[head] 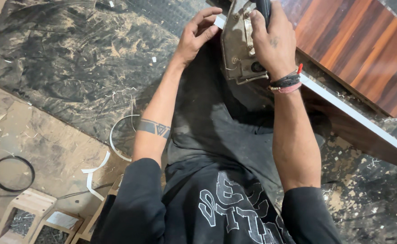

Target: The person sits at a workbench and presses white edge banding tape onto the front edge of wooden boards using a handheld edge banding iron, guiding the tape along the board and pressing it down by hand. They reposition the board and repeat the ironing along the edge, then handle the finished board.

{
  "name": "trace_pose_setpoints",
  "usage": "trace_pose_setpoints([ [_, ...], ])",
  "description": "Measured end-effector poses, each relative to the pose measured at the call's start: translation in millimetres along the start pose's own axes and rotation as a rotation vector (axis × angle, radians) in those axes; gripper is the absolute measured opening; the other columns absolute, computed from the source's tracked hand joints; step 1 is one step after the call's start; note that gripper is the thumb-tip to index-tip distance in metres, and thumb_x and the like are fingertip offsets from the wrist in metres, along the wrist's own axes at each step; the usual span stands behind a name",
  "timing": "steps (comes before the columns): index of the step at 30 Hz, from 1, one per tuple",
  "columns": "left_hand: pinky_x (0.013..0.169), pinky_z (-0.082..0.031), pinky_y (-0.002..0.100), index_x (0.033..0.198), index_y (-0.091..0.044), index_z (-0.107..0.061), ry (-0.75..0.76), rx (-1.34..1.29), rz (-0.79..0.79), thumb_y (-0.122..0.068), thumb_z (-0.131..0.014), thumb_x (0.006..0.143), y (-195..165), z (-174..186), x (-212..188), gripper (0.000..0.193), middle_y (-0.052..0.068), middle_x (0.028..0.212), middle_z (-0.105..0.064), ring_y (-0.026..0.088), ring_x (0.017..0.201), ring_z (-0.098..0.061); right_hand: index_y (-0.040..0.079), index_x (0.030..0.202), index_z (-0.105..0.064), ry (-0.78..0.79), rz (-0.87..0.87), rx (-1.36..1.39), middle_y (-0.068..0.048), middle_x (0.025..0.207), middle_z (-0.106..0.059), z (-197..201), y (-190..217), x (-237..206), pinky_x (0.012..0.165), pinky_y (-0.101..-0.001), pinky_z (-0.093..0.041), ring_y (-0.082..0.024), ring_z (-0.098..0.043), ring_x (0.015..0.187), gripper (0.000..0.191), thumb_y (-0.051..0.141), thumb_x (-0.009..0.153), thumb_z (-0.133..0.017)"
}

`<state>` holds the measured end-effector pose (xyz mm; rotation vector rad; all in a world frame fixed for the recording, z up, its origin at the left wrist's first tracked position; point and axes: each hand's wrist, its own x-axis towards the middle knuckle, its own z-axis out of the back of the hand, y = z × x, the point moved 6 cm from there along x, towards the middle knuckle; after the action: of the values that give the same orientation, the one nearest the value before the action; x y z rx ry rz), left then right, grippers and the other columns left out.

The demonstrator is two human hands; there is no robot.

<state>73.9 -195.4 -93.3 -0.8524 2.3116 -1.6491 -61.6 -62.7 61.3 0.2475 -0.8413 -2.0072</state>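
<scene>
The right hand has its grip wrapped tight around the dark handle of a grey metal power trimmer, which sits against the white edge band of a striped wood-laminate board at the top right. The left hand has a loose, half-curled grip with nothing in it; its fingertips rest at the white end of the board's edge, just beside the trimmer's nose. Below the arms, a dark mat on the floor is strewn with sawdust. A curled white strip of edge banding lies near the left forearm, a black loop of cable farther left, and small wooden boxes sit at the bottom left corner.
</scene>
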Motion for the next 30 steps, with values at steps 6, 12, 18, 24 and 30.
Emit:
trace_pose_setpoints([
  [6, 0.107, -0.054, 0.031, 0.132, -0.008, -0.065, -0.002, 0.092, -0.002, -0.013, -0.075, 0.104, 9.8, 3.6, 11.0, 0.03, 0.006, 0.123, -0.072, 0.014, 0.12, -0.067, 0.004, 0.124, -0.061, -0.056, 0.006, -0.145, -0.021, 0.095, -0.072, 28.8, -31.4, -27.6, 0.075, -0.0524, -0.05, -0.044, -0.068, 0.092, 0.03, 0.032, 0.116, -0.061],
  [12, 0.101, -0.055, 0.03, 0.125, -0.007, -0.068, 0.029, 0.186, 0.005, -0.012, -0.077, 0.102, 5.7, 10.0, 14.7, 0.024, 0.001, 0.115, -0.072, 0.011, 0.111, -0.068, 0.002, 0.118, -0.06, -0.026, -0.184, 0.014, -0.004, 0.084, -0.064, 77.6, -75.3, -74.4, 0.064, -0.0322, -0.05, -0.013, -0.064, 0.074, 0.027, 0.029, 0.116, -0.06],
  [18, 0.096, -0.055, 0.032, 0.112, -0.007, -0.076, 0.145, 0.612, -0.152, -0.015, -0.08, 0.102, -40.5, 0.6, 34.6, 0.012, 0.002, 0.11, -0.078, 0.015, 0.106, -0.073, 0.002, 0.116, -0.056, -0.05, -0.339, 0.279, 0.003, 0.084, -0.056, 102.5, -100.9, -102.3, 0.059, -0.025, -0.045, -0.006, -0.054, 0.067, 0.025, 0.027, 0.118, -0.061],
  [24, 0.087, -0.052, 0.039, 0.118, -0.009, -0.075, 0.412, 0.979, -0.243, -0.024, -0.089, 0.089, -82.0, -12.6, 40.4, 0.035, 0.011, 0.11, -0.074, 0.029, 0.102, -0.07, 0.002, 0.114, -0.058, -0.049, -0.319, 0.168, 0.0, 0.082, -0.059, 104.7, -100.0, -105.3, 0.063, -0.0278, -0.047, -0.009, -0.057, 0.07, 0.024, 0.025, 0.115, -0.06],
  [30, 0.077, -0.054, 0.04, 0.12, -0.014, -0.077, 0.413, 1.197, -0.255, -0.029, -0.087, 0.095, -87.9, -15.5, 41.7, 0.031, 0.009, 0.104, -0.075, 0.029, 0.092, -0.071, 0.001, 0.111, -0.058, -0.072, -0.31, 0.113, -0.001, 0.081, -0.06, 106.1, -97.8, -108.0, 0.065, -0.0296, -0.048, -0.011, -0.061, 0.072, 0.024, 0.025, 0.115, -0.06],
])
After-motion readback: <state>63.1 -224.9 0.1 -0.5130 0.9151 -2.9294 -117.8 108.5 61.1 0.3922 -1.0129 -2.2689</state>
